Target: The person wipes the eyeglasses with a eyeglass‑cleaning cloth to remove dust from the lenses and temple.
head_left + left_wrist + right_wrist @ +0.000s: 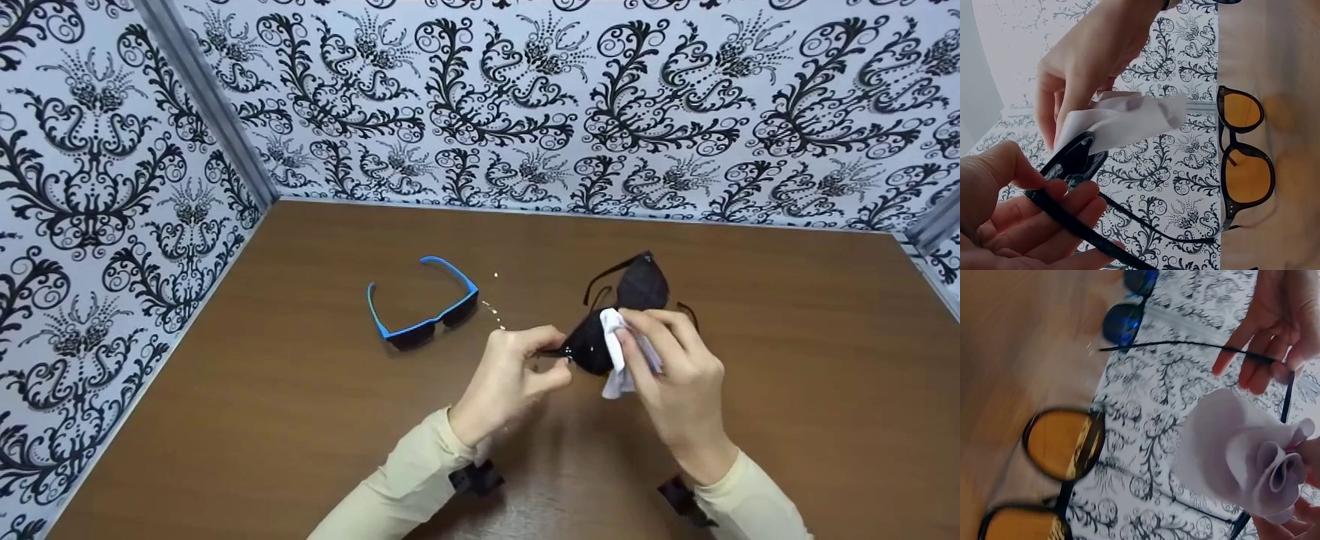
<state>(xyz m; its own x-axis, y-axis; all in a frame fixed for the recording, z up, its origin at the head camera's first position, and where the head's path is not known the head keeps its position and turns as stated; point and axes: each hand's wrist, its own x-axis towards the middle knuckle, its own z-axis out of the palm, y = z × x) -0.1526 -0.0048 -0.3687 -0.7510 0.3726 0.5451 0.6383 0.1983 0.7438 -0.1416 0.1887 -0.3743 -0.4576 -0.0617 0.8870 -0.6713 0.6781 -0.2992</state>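
My left hand (510, 375) pinches a pair of black sunglasses (589, 346) near the hinge, between thumb and fingers. One temple arm trails back under the fingers in the left wrist view. My right hand (679, 379) holds a white cloth (619, 386), bunched between thumb and fingers, over the far lens of the sunglasses. That lens is mostly hidden by the cloth (1230, 455). Close behind the hands, black-framed glasses (643, 283) stand on the table; their lenses show amber in both wrist views.
Blue-framed sunglasses (435, 322) with dark lenses rest on the brown wooden table (285, 360), left of the hands. Small bright specks (493, 309) show between them and the left hand. Patterned walls (510, 105) stand along the back and left table edges.
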